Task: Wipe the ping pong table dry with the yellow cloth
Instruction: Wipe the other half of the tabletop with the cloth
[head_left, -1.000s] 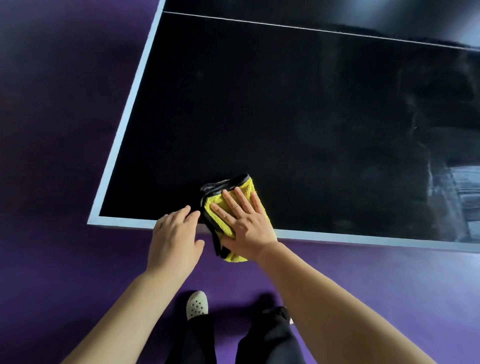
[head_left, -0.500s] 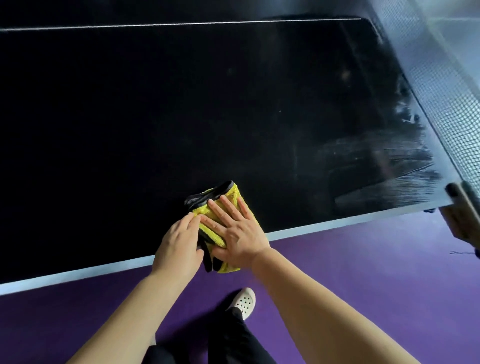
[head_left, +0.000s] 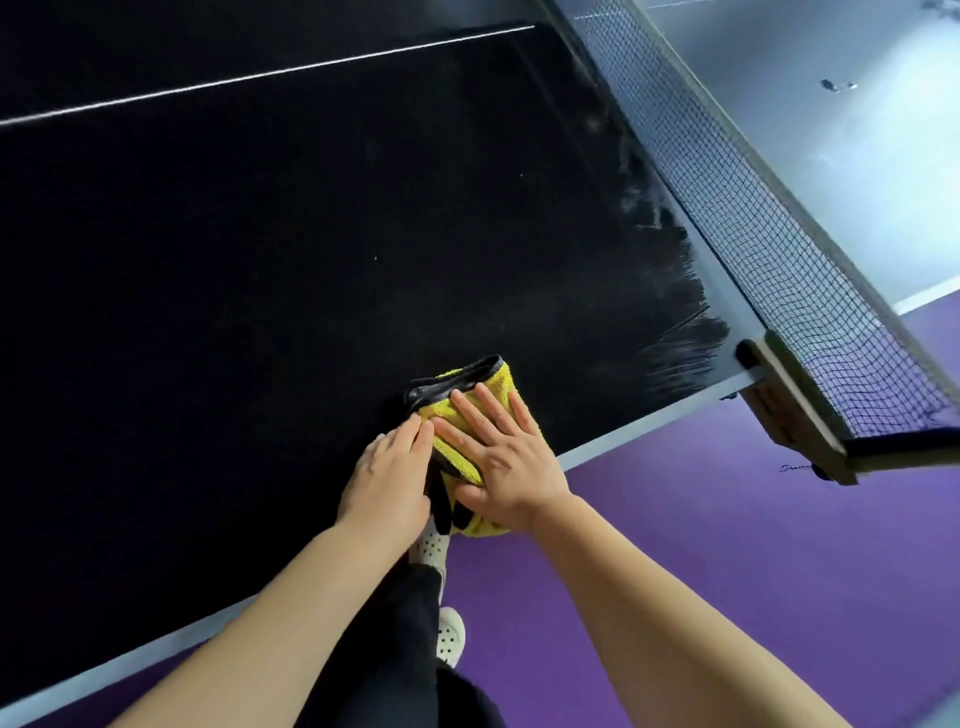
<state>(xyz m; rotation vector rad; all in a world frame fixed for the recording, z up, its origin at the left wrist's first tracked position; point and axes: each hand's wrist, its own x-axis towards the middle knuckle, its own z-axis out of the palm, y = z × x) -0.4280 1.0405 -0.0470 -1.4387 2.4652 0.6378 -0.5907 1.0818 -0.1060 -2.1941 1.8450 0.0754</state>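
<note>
Yellow with a black hem, the cloth lies folded at the near rim of the dark bench, low centre of the frame. Your right hand presses flat on it, fingers spread. Your left hand sits just beside, relaxed fingertips touching the cloth's left edge.

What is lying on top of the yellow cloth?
The right hand lies flat on the yellow cloth; the left hand touches its edge. The table under it is hidden.
</note>
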